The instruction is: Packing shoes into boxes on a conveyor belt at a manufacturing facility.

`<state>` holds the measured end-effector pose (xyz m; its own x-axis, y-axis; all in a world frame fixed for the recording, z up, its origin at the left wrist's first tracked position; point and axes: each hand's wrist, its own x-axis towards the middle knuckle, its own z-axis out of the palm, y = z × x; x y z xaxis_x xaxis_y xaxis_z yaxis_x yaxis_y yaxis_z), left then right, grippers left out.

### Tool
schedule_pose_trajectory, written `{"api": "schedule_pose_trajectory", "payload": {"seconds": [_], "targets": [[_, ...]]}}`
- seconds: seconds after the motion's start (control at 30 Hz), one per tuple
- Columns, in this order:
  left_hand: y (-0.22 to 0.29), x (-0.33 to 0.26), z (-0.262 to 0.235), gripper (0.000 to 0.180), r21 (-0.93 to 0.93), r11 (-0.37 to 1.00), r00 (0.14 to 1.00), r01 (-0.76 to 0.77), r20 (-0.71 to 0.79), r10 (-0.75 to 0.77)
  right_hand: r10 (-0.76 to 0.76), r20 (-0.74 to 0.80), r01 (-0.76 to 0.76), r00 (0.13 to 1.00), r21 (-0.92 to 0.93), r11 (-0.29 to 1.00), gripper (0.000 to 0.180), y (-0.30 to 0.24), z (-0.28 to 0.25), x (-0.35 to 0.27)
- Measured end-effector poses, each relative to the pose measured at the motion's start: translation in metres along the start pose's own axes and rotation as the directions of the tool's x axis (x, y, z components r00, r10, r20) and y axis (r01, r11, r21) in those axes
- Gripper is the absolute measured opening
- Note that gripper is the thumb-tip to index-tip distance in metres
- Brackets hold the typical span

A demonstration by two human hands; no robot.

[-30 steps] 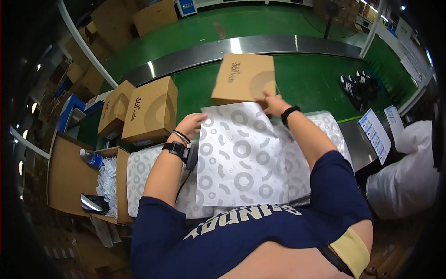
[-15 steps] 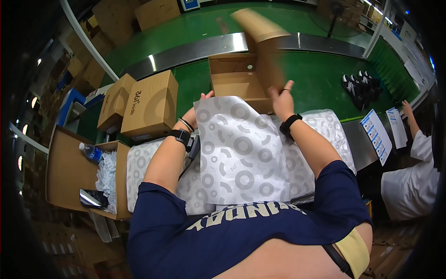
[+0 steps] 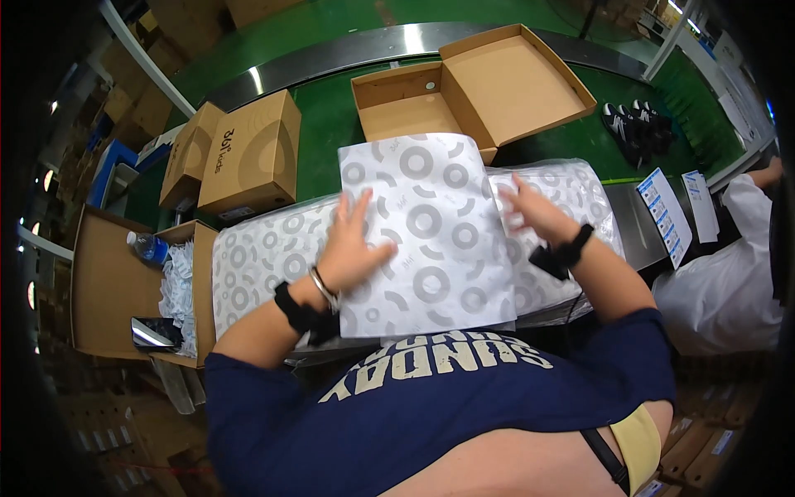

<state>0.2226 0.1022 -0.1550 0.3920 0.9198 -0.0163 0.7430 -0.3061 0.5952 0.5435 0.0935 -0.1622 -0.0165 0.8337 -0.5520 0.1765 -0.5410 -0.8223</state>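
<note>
A sheet of white wrapping paper with grey rings (image 3: 426, 240) lies in front of me, its far edge reaching the near side of an opened cardboard shoebox (image 3: 397, 91). The box's lid (image 3: 522, 87) is folded back to the right. Over the paper's left edge is my left hand (image 3: 352, 247), fingers spread and slightly blurred, holding nothing. My right hand (image 3: 537, 214) hovers by the paper's right edge with its fingers apart, also holding nothing. Beneath the sheet, plastic-covered stacks of the same patterned paper (image 3: 265, 248) extend to both sides.
Two closed shoeboxes (image 3: 252, 153) stand at left. Nearer, an open carton (image 3: 203, 290) holds a water bottle (image 3: 147, 247), crumpled paper bits and a phone (image 3: 156, 333). Black shoes (image 3: 633, 132) sit at right, near label sheets (image 3: 664, 217). A co-worker's white sleeve (image 3: 708, 273) shows at far right.
The shoebox lid, blurred and raised earlier, now rests folded back to the right. My right hand has left it and come nearer; my left hand has moved onto the paper's left side.
</note>
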Motion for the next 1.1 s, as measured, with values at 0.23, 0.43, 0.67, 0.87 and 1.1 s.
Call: {"api": "schedule_pose_trajectory", "payload": {"seconds": [0.23, 0.43, 0.67, 0.87, 1.1], "targets": [[0.007, -0.046, 0.033, 0.082, -0.781, 0.611, 0.992, 0.126, 0.107, -0.068, -0.150, 0.274, 0.107, 0.950, 0.166, 0.980, 0.088, 0.038, 0.049, -0.062], [0.031, 0.029, -0.039, 0.073, -0.915, 0.396, 0.998, 0.070, 0.063, -0.029, -0.352, 0.242, 0.276, 0.904, 0.298, 0.914, 0.071, -0.048, 0.027, -0.039], [0.002, 0.190, -0.037, 0.074, -0.938, 0.344, 0.992, 0.030, -0.015, -0.127, -0.337, 0.127, 0.291, 0.933, 0.287, 0.913, 0.036, -0.129, -0.018, 0.091], [-0.050, 0.206, -0.006, 0.081, 0.590, 0.728, 0.920, 0.350, -0.069, -0.386, -0.560, 0.023, 0.427, 0.828, -0.674, 0.604, 0.055, -0.078, 0.022, 0.134], [-0.154, 0.099, -0.135, 0.038, 0.217, 0.945, 0.948, 0.244, -0.259, -0.185, -0.573, 0.239, 0.566, 0.784, -0.654, 0.502, 0.050, -0.034, -0.002, 0.044]]}}
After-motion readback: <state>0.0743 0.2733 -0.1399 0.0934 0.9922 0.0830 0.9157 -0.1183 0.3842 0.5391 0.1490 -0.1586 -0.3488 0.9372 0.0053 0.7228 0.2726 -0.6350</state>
